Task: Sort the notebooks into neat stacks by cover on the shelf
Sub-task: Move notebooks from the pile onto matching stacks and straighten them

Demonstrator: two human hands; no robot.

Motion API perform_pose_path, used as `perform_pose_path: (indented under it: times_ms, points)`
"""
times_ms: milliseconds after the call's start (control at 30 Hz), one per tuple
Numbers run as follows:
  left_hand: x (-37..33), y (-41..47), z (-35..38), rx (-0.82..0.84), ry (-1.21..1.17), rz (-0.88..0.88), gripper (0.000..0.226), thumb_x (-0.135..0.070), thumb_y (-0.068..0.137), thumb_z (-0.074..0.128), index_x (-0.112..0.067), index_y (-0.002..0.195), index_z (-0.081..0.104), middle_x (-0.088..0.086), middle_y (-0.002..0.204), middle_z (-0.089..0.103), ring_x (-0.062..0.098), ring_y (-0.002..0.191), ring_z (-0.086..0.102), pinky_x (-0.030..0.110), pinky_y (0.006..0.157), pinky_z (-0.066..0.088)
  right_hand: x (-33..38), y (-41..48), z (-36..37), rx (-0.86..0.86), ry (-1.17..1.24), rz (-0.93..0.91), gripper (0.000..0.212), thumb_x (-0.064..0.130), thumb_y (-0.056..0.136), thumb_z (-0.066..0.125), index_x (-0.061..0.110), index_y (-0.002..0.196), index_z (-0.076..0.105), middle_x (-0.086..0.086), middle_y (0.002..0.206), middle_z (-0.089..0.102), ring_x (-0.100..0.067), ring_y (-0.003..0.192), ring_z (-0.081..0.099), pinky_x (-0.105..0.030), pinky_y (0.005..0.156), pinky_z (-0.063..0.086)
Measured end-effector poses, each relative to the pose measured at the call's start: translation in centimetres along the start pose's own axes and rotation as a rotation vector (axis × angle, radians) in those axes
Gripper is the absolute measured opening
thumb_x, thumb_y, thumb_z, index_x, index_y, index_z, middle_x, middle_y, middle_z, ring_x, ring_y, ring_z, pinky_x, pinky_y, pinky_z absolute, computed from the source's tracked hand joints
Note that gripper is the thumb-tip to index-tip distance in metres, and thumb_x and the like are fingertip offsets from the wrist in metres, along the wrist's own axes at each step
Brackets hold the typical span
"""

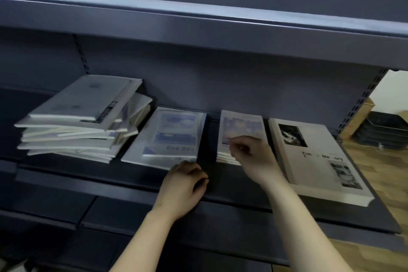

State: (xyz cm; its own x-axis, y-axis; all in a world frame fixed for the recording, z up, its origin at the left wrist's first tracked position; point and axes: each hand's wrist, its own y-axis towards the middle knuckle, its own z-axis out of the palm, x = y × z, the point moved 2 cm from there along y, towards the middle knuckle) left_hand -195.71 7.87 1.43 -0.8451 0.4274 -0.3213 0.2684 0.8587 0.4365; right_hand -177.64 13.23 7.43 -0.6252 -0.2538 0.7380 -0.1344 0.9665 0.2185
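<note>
Dark matte metal shelf [132, 185] spans mid-frame. Left: skewed pile [77, 126] of thin, pale, rectangular notebooks. Ctr-left: "One Day" stack [170, 137], blue-white covers. Ctr: narrow blue-cover stack [241, 125]. Right: squared "Time Memory" stack [315, 165], white w/ b&w photos.

L hand [185, 183]: fingers curled at "One Day" stack's front corner; grip can't be told.

R hand [251, 157]: fingers curled on narrow blue-cover stack's front; blurred, grasp can't be told.

Bare arms, bare hands
The left hand [184, 184] and right hand [254, 158] are bare, as are both forearms, slender at the wrists.
</note>
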Motion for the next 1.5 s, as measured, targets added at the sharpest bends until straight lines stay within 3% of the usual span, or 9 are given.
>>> perform_pose_path:
  times_ms: [133, 267, 467, 567, 800, 967, 1100, 1200, 1500]
  points:
    - [1.1, -0.9, -1.0, -0.003, -0.071, 0.042, 0.013, -0.027, 0.086, 0.060, -0.020, 0.088, 0.071, -0.006, 0.089, 0.065, 0.015, 0.086, 0.057, 0.024, 0.073, 0.044, 2.3, 1.9, 5.6, 0.101, 0.018, 0.021, 0.021, 0.021, 0.097, 0.050, 0.018, 0.105, 0.070, 0.002, 0.098, 0.071, -0.012, 0.089, 0.067, -0.030, 0.080, 0.053]
    - [3.2, -2.1, -1.8, -0.036, -0.145, 0.002, 0.015, -0.029, 0.083, 0.064, -0.020, 0.092, 0.072, -0.004, 0.090, 0.063, 0.013, 0.087, 0.055, 0.024, 0.071, 0.048, 3.1, 3.4, 9.6, 0.125, -0.126, 0.022, 0.027, 0.020, 0.099, 0.046, 0.004, 0.095, 0.067, -0.012, 0.094, 0.069, -0.025, 0.089, 0.065, -0.030, 0.071, 0.047]
    - [6.9, -2.8, -3.4, 0.002, -0.066, -0.016, 0.014, -0.033, 0.081, 0.063, -0.023, 0.086, 0.071, -0.005, 0.087, 0.062, 0.017, 0.083, 0.056, 0.025, 0.067, 0.044, 2.7, 4.8, 12.7, 0.050, -0.224, 0.199, 0.057, 0.053, 0.084, 0.061, 0.007, 0.117, 0.055, -0.011, 0.112, 0.062, -0.031, 0.104, 0.060, -0.029, 0.072, 0.044]
    - [7.9, -2.8, -3.7, 0.008, -0.053, -0.006, 0.016, -0.033, 0.082, 0.062, -0.022, 0.087, 0.071, -0.004, 0.090, 0.064, 0.018, 0.085, 0.058, 0.028, 0.071, 0.047, 2.2, 5.1, 13.2, 0.037, -0.201, 0.262, 0.065, 0.058, 0.078, 0.067, 0.008, 0.117, 0.055, -0.009, 0.111, 0.065, -0.028, 0.101, 0.063, -0.035, 0.078, 0.054]
    - [8.8, -3.0, -4.1, -0.024, -0.039, -0.022, 0.014, -0.033, 0.083, 0.063, -0.022, 0.086, 0.071, -0.005, 0.088, 0.064, 0.019, 0.084, 0.058, 0.030, 0.073, 0.047, 1.9, 4.7, 12.4, 0.059, -0.203, 0.292, 0.055, 0.059, 0.079, 0.064, 0.006, 0.096, 0.063, -0.002, 0.082, 0.061, -0.022, 0.080, 0.061, -0.027, 0.056, 0.040]
    - [9.0, -2.8, -4.6, -0.067, -0.022, -0.049, 0.013, -0.031, 0.082, 0.064, -0.021, 0.087, 0.070, -0.005, 0.088, 0.064, 0.021, 0.083, 0.059, 0.035, 0.071, 0.048, 1.9, 4.1, 11.4, 0.022, -0.184, 0.256, 0.046, 0.047, 0.080, 0.069, 0.007, 0.097, 0.053, 0.000, 0.081, 0.054, -0.017, 0.071, 0.055, -0.025, 0.048, 0.035]
    - [8.9, -2.2, -4.9, -0.109, -0.010, -0.072, 0.010, -0.026, 0.081, 0.069, -0.018, 0.086, 0.070, -0.003, 0.087, 0.063, 0.022, 0.080, 0.059, 0.036, 0.069, 0.048, 1.8, 3.2, 11.0, 0.063, 0.186, 0.289, 0.031, 0.031, 0.088, 0.065, 0.013, 0.107, 0.050, -0.009, 0.093, 0.063, -0.016, 0.058, 0.064, -0.019, 0.041, 0.043]
    - [8.2, -1.7, -4.7, -0.123, 0.001, -0.056, 0.010, -0.027, 0.081, 0.068, -0.018, 0.085, 0.069, -0.004, 0.086, 0.062, 0.021, 0.080, 0.058, 0.035, 0.069, 0.048, 1.8, 2.8, 9.7, 0.016, 0.382, 0.284, 0.013, 0.025, 0.093, 0.058, 0.022, 0.098, 0.046, -0.007, 0.089, 0.064, -0.009, 0.043, 0.061, -0.019, 0.041, 0.044]
    - [4.4, -0.4, -2.3, -0.078, -0.022, 0.029, 0.014, -0.031, 0.081, 0.068, -0.020, 0.089, 0.070, -0.003, 0.093, 0.066, 0.021, 0.084, 0.060, 0.034, 0.071, 0.048, 0.6, 2.2, 3.8, -0.197, 0.516, 0.126, 0.014, 0.019, 0.096, 0.055, 0.031, 0.097, 0.048, -0.008, 0.092, 0.064, -0.013, 0.054, 0.060, -0.024, 0.046, 0.047]
